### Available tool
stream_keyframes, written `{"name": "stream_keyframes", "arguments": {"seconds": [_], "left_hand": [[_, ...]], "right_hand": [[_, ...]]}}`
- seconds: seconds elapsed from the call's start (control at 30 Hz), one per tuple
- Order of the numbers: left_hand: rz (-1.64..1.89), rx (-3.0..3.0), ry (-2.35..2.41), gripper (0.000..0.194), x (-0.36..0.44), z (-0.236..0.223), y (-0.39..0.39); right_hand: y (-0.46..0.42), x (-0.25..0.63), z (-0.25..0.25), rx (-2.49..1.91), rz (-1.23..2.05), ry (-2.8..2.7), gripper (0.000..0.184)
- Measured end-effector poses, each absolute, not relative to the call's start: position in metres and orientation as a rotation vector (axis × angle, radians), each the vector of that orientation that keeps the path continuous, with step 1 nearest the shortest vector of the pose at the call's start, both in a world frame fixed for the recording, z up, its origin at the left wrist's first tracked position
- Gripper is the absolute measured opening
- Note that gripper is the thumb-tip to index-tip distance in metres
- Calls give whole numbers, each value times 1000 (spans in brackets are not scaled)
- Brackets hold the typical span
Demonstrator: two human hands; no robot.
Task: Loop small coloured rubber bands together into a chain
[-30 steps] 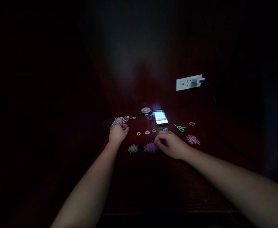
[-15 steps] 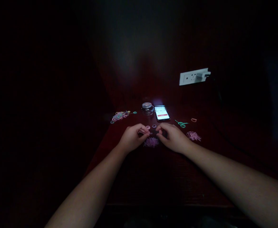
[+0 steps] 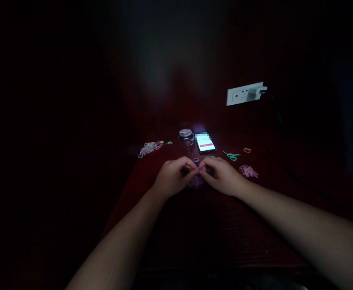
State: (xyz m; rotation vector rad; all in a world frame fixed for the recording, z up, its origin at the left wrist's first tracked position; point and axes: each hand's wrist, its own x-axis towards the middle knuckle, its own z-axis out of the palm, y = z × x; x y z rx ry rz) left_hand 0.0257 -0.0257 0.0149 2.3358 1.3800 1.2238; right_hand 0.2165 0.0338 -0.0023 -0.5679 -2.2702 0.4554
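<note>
My left hand (image 3: 174,176) and my right hand (image 3: 221,176) meet with their fingertips together over the dark red table. A small pink elastic band, mostly hidden by the fingertips, is pinched between both. Just below the fingers lies a pile of purple elastic bands (image 3: 196,183), partly covered by the hands. A lone pale purple ring (image 3: 196,160) rests just beyond the fingertips. To the right of my right hand is a heap of pink elastic bands (image 3: 248,171).
A mixed heap of coloured bands (image 3: 150,149) lies at the left. Behind are a lidded clear jar (image 3: 186,139) and a lit phone (image 3: 206,144). Green scissors (image 3: 232,156) and an orange-pink band (image 3: 246,150) are at the right. A wall socket (image 3: 244,95) holds a plug.
My left hand has moved right, closing the gap, so that its fingertips now meet those of my right hand. The small loop in my left fingers is now at both hands' fingertips.
</note>
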Motion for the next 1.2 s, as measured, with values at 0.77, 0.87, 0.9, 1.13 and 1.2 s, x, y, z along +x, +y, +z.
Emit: {"name": "stream_keyframes", "arguments": {"seconds": [0.77, 0.87, 0.9, 1.13, 1.2], "left_hand": [[1056, 2572, 1432, 7, 19, 8, -15], [995, 2611, 1453, 10, 17, 7, -13], [980, 2617, 1456, 11, 16, 7, -12], [943, 2605, 1436, 15, 13, 8, -13], [947, 2601, 1424, 11, 14, 9, -14]], "right_hand": [[39, 217, -6, -572, 482, -2283, 11], [40, 218, -7, -589, 475, -2277, 12], [40, 218, -7, -592, 473, -2274, 12], [40, 219, -7, -617, 473, -2276, 12], [40, 219, -8, -625, 483, -2276, 12]]}}
